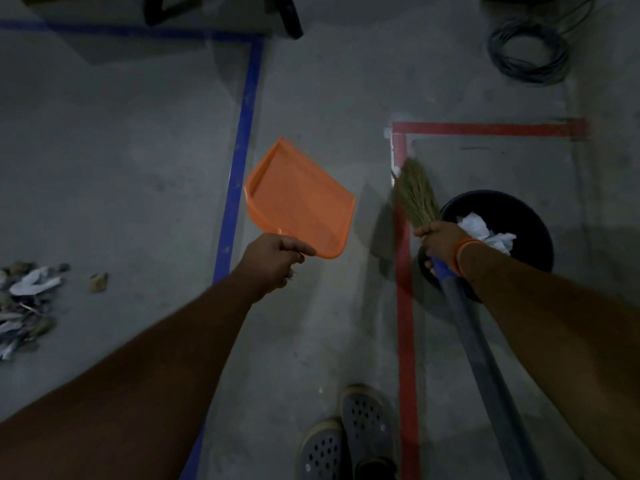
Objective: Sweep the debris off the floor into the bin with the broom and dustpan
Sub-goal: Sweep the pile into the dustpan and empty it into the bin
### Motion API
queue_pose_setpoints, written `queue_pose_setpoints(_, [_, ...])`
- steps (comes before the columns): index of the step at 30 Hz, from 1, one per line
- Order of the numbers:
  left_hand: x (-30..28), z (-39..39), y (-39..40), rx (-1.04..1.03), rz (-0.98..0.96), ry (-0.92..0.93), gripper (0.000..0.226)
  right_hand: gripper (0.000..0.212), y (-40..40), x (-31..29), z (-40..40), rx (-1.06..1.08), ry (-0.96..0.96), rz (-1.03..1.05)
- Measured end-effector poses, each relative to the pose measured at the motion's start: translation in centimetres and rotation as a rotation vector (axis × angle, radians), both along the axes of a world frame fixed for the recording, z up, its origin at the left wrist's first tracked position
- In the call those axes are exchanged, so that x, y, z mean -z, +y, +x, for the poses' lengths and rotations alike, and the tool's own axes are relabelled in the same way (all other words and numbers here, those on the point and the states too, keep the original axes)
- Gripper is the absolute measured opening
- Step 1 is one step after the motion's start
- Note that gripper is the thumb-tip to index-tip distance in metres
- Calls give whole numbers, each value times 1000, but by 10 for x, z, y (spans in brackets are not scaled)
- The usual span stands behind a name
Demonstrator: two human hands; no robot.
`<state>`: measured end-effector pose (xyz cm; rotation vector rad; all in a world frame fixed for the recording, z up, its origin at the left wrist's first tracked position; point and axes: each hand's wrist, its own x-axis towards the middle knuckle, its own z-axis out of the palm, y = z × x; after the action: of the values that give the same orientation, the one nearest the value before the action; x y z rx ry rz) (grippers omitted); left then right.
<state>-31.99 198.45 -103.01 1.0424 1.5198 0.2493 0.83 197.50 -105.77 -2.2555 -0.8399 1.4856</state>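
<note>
My left hand (273, 263) grips the handle of an orange dustpan (298, 199), held in the air over the grey floor with its pan empty and pointing away from me. My right hand (438, 242) grips the broom (415, 194) just below its straw bristles, which point up and away; the grey handle runs back under my right forearm. Right of that hand stands a black bin (519, 216) holding crumpled white paper (485, 233). A pile of debris (24, 306), leaves and paper scraps, lies on the floor at the far left, with one stray scrap (98, 282) beside it.
Blue tape (242, 140) marks a floor zone on the left, red tape (403, 271) a zone around the bin. A coil of cable (528, 51) lies at the back right. Dark furniture legs (291, 15) stand at the top. My two clogs (346, 441) are at the bottom.
</note>
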Motion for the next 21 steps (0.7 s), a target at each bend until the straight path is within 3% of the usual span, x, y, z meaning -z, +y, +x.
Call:
queue_pose_setpoints(5, [5,-24,-7,22,6,38,36,33,-2,16,-6,-143,-64,-80])
queue_pose_setpoints(10, [5,-75,-32,-87,-16,32,35,30,-1,19,-46,-639,-316,-63])
queue_pose_setpoints(13, [7,-123,-54,-190,-9,29,35,32,-2,17,-104,-818,-312,-73])
queue_pose_setpoints(21, [22,-317,-145,-411,-16,73,35,29,-33,28,-328,-1024,-220,-56])
